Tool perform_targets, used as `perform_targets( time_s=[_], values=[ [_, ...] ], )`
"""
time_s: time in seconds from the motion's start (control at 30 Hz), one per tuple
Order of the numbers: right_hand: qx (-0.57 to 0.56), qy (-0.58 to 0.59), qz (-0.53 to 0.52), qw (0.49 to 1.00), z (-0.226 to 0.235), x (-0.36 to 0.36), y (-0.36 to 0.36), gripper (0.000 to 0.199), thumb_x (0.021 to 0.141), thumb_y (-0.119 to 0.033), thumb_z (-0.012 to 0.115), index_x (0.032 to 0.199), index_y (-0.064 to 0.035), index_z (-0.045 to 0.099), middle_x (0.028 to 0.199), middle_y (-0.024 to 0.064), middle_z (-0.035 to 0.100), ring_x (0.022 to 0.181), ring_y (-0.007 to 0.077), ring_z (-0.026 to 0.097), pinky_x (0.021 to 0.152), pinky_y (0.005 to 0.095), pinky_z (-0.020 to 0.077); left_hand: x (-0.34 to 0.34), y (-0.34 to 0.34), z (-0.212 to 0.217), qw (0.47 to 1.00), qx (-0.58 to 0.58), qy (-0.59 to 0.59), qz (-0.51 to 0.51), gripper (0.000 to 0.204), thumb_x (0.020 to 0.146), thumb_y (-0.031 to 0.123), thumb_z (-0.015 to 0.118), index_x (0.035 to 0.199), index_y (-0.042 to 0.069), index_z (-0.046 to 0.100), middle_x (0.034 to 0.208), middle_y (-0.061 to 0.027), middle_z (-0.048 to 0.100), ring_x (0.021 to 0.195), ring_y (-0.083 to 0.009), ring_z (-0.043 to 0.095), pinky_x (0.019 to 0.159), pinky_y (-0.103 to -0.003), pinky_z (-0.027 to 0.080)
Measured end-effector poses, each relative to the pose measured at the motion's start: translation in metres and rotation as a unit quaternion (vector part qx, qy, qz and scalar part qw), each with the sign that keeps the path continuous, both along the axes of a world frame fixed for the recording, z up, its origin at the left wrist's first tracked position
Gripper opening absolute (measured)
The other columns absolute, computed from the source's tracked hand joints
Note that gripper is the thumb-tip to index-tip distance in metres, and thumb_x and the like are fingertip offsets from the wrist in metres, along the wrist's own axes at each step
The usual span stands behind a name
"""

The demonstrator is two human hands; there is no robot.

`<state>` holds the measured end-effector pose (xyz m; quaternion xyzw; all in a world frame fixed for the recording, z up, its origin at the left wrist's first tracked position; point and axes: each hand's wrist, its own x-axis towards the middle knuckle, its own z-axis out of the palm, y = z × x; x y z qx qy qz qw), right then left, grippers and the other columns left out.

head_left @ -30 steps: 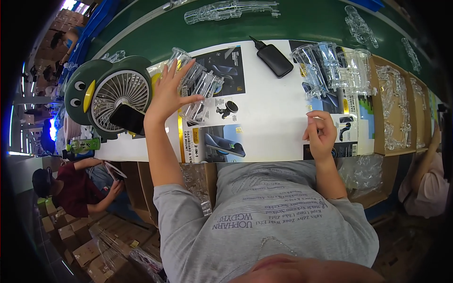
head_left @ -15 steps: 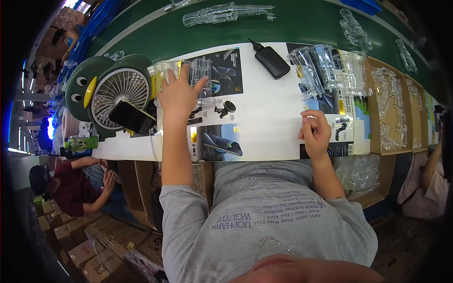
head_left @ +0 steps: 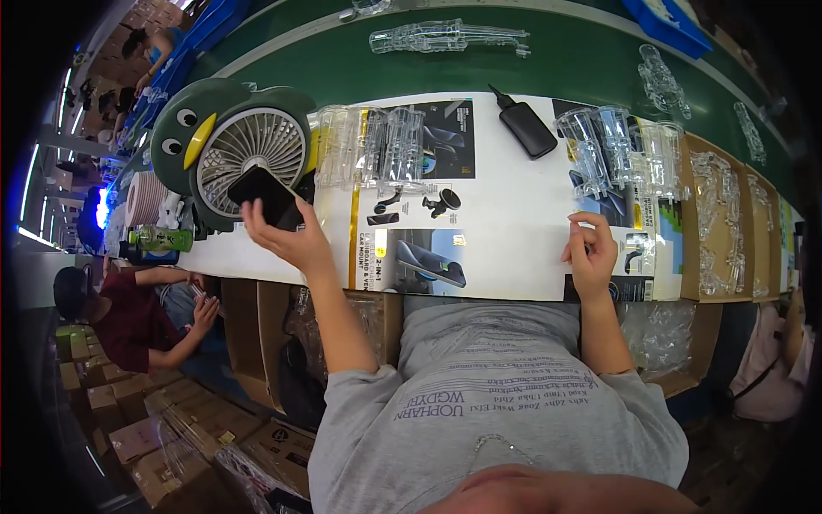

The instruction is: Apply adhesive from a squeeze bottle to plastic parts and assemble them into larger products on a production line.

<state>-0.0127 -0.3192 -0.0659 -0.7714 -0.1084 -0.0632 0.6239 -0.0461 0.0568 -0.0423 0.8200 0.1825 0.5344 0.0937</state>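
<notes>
My left hand is at the lower edge of a black smartphone, its fingers spread and overlapping the phone; whether they touch it I cannot tell. The phone leans against a dark green fan with a cartoon bird face. Close by on the right, several clear plastic tube-like parts lie side by side. My right hand hovers over the printed sheet with its fingers curled, and nothing shows in them. Beyond it rests a group of similar clear parts. A black squeeze bottle with a pointed nozzle lies between the two groups.
Printed cardboard covers the worktop. More clear parts fill a cardboard box at the right. Behind is a green conveyor belt carrying a long clear assembly. A green-labelled bottle stands left. Another person sits at lower left.
My left hand has left the clear parts and moved left and nearer to the phone. My right hand remains curled over the sheet. The whole view has shifted slightly.
</notes>
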Motion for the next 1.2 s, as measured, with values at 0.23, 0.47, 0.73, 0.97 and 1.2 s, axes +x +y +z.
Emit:
perform_targets(
  time_s=[0.23, 0.47, 0.73, 0.97, 1.2],
  values=[
    [-0.002, -0.001, -0.015, 1.000, 0.000, 0.001, 0.004, 0.009, 0.087, -0.002, 0.049, 0.095, -0.0021, 0.054, 0.047, -0.0009, 0.049, 0.042, 0.0024, 0.043, 0.042, 0.0179, 0.0286, 0.019, 0.041, 0.011, 0.994, 0.072, 0.074, 0.042, 0.067, 0.068, 0.021, 0.069, 0.128, 0.017, 0.040, 0.142, -0.0181, 0.018, 0.131, -0.0433, 0.012, 0.105, -0.053, 0.020],
    [-0.001, -0.005, -0.046, 0.999, -0.007, 0.003, 0.002, 0.009, 0.087, -0.004, 0.050, 0.095, -0.0023, 0.054, 0.047, -0.0012, 0.049, 0.041, 0.0018, 0.038, 0.042, 0.0180, 0.0263, 0.021, 0.048, 0.003, 0.995, 0.080, 0.036, 0.040, 0.058, 0.067, 0.016, 0.066, 0.123, 0.016, 0.049, 0.139, -0.0158, 0.026, 0.129, -0.0453, 0.019, 0.098, -0.054, 0.032],
    [0.007, -0.001, -0.045, 0.999, -0.009, 0.004, 0.002, 0.010, 0.088, -0.007, 0.051, 0.097, -0.0031, 0.052, 0.048, -0.0026, 0.046, 0.041, 0.0019, 0.035, 0.042, 0.0172, 0.0259, 0.021, 0.048, -0.001, 0.997, 0.065, 0.003, 0.040, 0.057, 0.067, 0.016, 0.070, 0.120, 0.015, 0.051, 0.137, -0.0162, 0.029, 0.127, -0.0441, 0.024, 0.099, -0.052, 0.033],
    [0.009, -0.003, -0.036, 0.999, -0.008, 0.004, 0.006, 0.010, 0.088, -0.008, 0.051, 0.097, -0.0035, 0.052, 0.047, -0.0022, 0.046, 0.041, 0.0018, 0.034, 0.041, 0.0172, 0.0247, -0.003, 0.042, -0.006, 0.998, -0.010, -0.001, 0.066, 0.069, 0.069, 0.024, 0.075, 0.128, 0.013, 0.041, 0.139, -0.0158, 0.023, 0.130, -0.0400, 0.020, 0.103, -0.050, 0.025],
    [0.003, 0.009, -0.032, 0.999, -0.006, 0.004, 0.006, 0.011, 0.088, -0.006, 0.049, 0.097, -0.0026, 0.053, 0.047, -0.0012, 0.048, 0.042, 0.0019, 0.036, 0.043, 0.0174, 0.0264, -0.030, 0.009, -0.016, 0.995, -0.080, -0.053, 0.010, 0.055, 0.070, 0.015, 0.072, 0.118, 0.005, 0.046, 0.132, -0.0170, 0.033, 0.128, -0.0382, 0.026, 0.102, -0.048, 0.026]
  ],
)
